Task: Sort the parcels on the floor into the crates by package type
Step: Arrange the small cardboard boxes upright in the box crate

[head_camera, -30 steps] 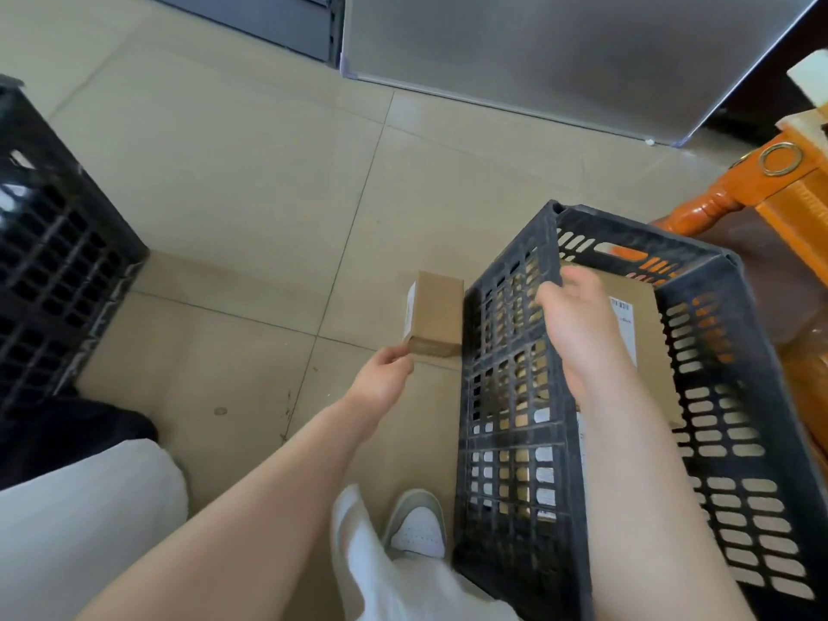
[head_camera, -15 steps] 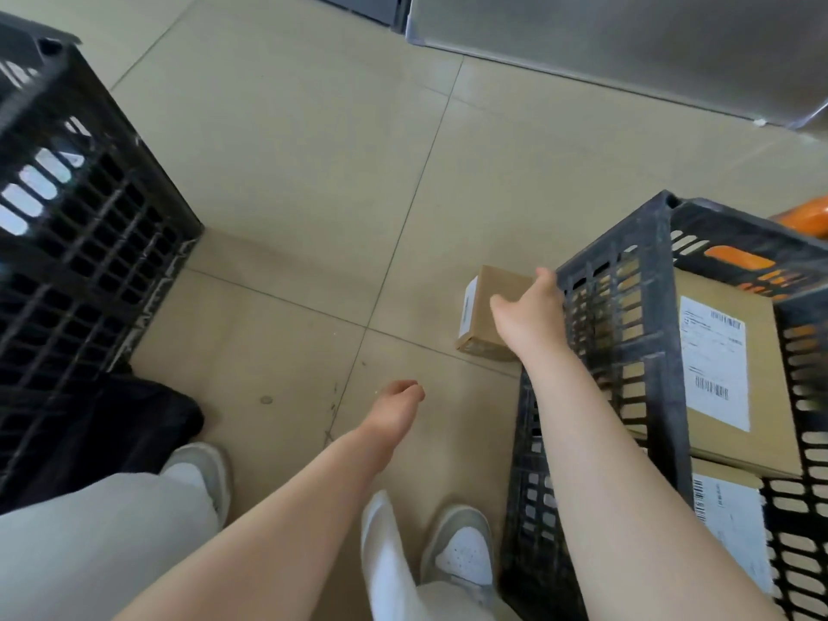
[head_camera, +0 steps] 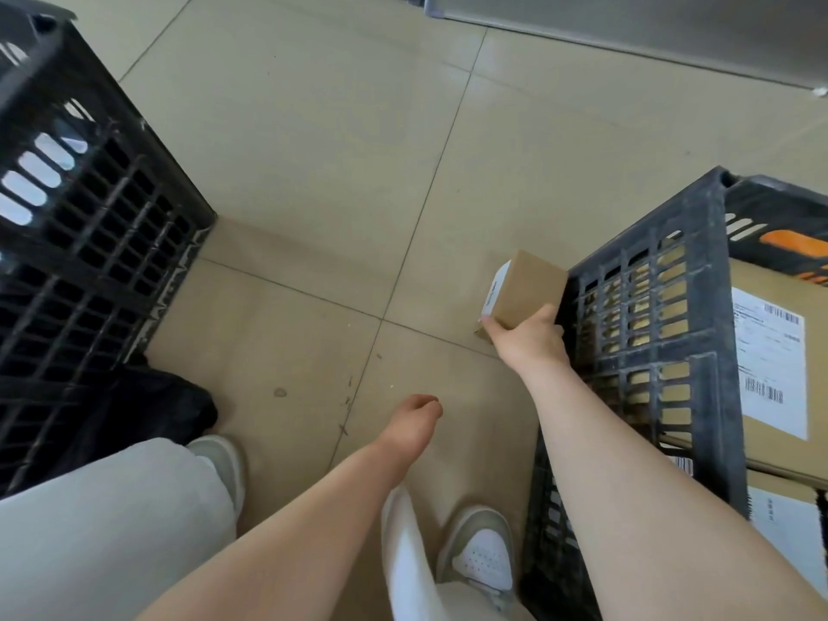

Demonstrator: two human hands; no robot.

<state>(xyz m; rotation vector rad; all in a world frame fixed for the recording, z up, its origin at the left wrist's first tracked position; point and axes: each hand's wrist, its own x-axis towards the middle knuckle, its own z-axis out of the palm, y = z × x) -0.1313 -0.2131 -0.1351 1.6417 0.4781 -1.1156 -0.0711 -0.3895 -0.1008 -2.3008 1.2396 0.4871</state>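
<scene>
R hand [head_camera: 528, 340] has its grip wrapped round the near end of the small brown cardboard box w/ white label [head_camera: 522, 289], thumb on the label side, fingers on the far side; box sits at approx 2 o'clock in view, off the floor as far as I can tell, just beside the outer wall of the black slotted plastic crate on the right [head_camera: 649, 307]. L hand [head_camera: 414, 423] hangs at approx 6 o'clock, fingers loosely curled, holding nothing.

Risks, my read: the grip covers only one end, so the box could pivot or slip if swung fast. It's close to the crate wall; lifting w/o clearing the rim could knock it loose. Inside that crate lies a large flat cardboard parcel w/ printed shipping label [head_camera: 770, 347] and more labelled parcels below it, so a small box dropped in could slide into a gap.

Around: second black slotted crate [head_camera: 89, 244] at 9 o'clock, contents not visible; dark cloth bundle [head_camera: 148, 410] at its base; pale shoes [head_camera: 479, 553] at 6; beige tiled floor [head_camera: 336, 172]; grey metal panel [head_camera: 627, 20] at 12-1. Nothing blocks the path between the crates.
</scene>
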